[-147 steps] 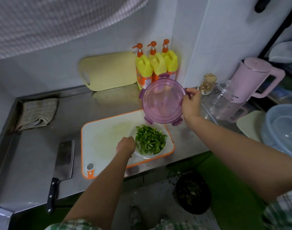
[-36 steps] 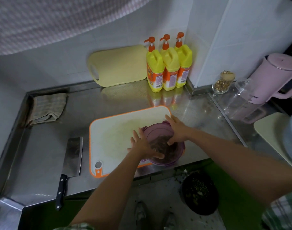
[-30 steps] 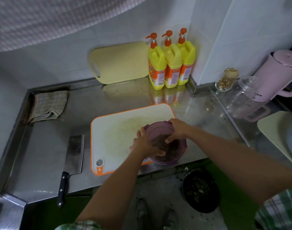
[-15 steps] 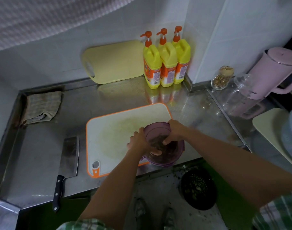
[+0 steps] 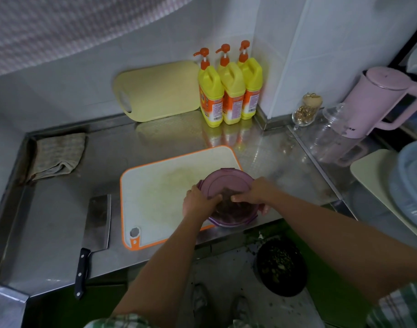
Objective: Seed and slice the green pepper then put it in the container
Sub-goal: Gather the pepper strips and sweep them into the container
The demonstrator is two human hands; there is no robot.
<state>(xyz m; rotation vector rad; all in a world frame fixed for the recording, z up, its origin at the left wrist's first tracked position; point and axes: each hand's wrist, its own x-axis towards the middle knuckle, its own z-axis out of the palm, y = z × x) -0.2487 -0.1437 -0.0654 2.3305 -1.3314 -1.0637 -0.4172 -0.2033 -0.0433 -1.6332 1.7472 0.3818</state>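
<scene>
On the white cutting board (image 5: 160,192), the purple lid (image 5: 226,183) now covers the container (image 5: 234,218).
Both the left hand (image 5: 199,203) and the right hand (image 5: 256,192) clasp its rim; earlier it was lifted.

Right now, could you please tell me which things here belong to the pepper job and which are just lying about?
In use: lidded container, gripped by left hand and right hand; white cutting board; cleaver.
Lying about: yellow board, three pump bottles, cloth, pink kettle, glass jar.
</scene>
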